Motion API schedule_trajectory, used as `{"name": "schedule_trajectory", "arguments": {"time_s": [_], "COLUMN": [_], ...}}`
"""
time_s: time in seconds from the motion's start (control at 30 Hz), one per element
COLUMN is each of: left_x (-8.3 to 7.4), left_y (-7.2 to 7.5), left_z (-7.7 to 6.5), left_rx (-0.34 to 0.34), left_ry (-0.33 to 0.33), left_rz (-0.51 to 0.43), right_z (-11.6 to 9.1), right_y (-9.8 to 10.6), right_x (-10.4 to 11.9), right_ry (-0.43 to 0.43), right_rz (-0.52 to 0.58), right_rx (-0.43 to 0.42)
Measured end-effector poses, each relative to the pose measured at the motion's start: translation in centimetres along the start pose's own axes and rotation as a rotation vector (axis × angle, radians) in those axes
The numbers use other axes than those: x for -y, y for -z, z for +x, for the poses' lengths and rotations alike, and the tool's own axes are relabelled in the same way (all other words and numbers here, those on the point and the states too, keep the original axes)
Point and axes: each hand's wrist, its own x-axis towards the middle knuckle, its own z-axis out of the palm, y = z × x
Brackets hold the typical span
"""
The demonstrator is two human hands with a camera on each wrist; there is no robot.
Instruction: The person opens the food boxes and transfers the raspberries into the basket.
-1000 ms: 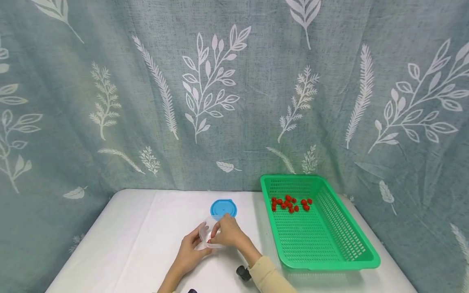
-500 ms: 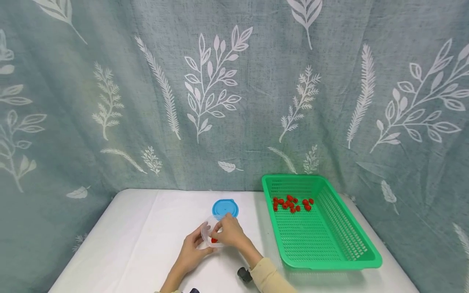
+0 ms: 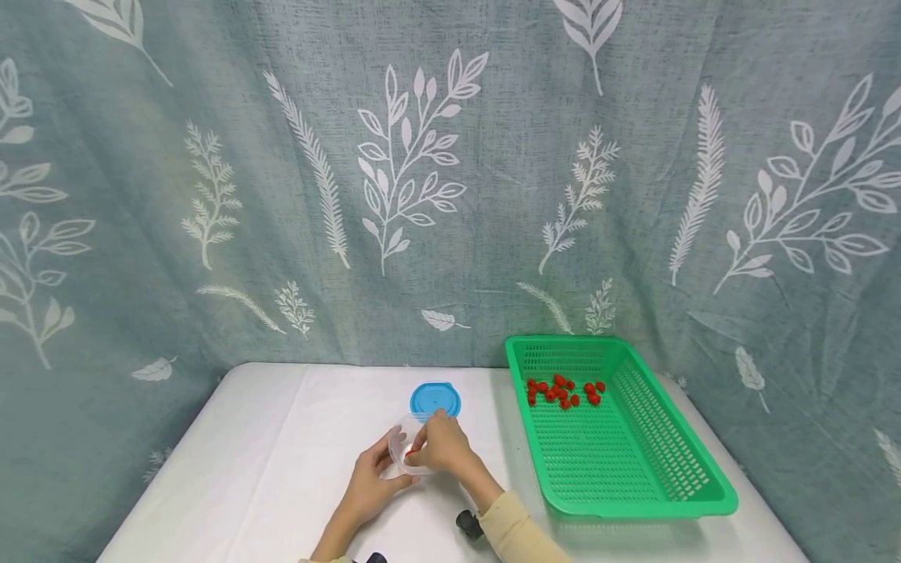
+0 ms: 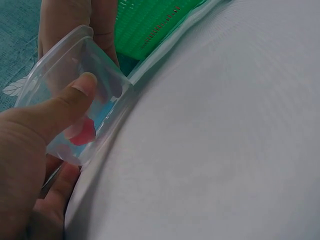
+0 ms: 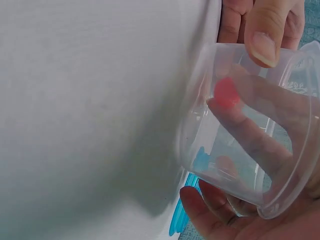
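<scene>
My left hand point(image 3: 369, 485) grips a clear plastic container point(image 5: 200, 145), tilted with its mouth toward my right hand point(image 3: 445, 447). The left thumb presses the outside wall, and other fingers support it from behind. Inside the container, the thumb and a finger of my right hand pinch a small red, berry-like piece point(image 5: 226, 92), seen through the wall in both wrist views. Its exact kind is blurred by the plastic. The remaining right fingers stay outside, below the rim. Just behind the container a round blue lid point(image 3: 435, 397) lies flat on the white cloth.
A green perforated basket point(image 3: 640, 508) stands on the right side of the white-covered table point(image 3: 281, 438). Several similar red pieces point(image 3: 559, 392) lie toward its back left. A patterned grey-green curtain point(image 3: 317, 234) hangs behind the table.
The red piece showed below my right fingertips half a second ago; now it is partly covered at those fingertips. The left hand keeps its grip. The head view has shifted slightly.
</scene>
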Motion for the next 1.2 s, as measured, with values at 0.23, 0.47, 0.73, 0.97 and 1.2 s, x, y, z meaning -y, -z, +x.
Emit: {"name": "schedule_trajectory", "arguments": {"time_s": [0.23, 0.47, 0.73, 0.97, 1.2], "left_x": [0.0, 0.0, -0.1, -0.1, 0.0], "left_y": [0.0, 0.1, 0.0, -0.2, -0.2], "left_z": [0.1, 0.1, 0.1, 0.1, 0.2], "left_rx": [0.0, 0.007, -0.002, 0.0, -0.013], "left_ry": [0.007, 0.012, 0.008, 0.013, 0.006], "left_rz": [-0.002, -0.01, -0.015, -0.021, 0.004], "right_z": [0.1, 0.3, 0.3, 0.3, 0.6], "right_y": [-0.1, -0.4, -0.5, -0.4, -0.2], "right_x": [-0.4, -0.7, -1.4, -1.8, -1.7], "right_ry": [0.061, 0.061, 0.122, 0.074, 0.093], "right_rz": [0.031, 0.119, 0.299, 0.42, 0.495], "right_rx": [-0.03, -0.044, -0.064, -0.111, -0.223]}}
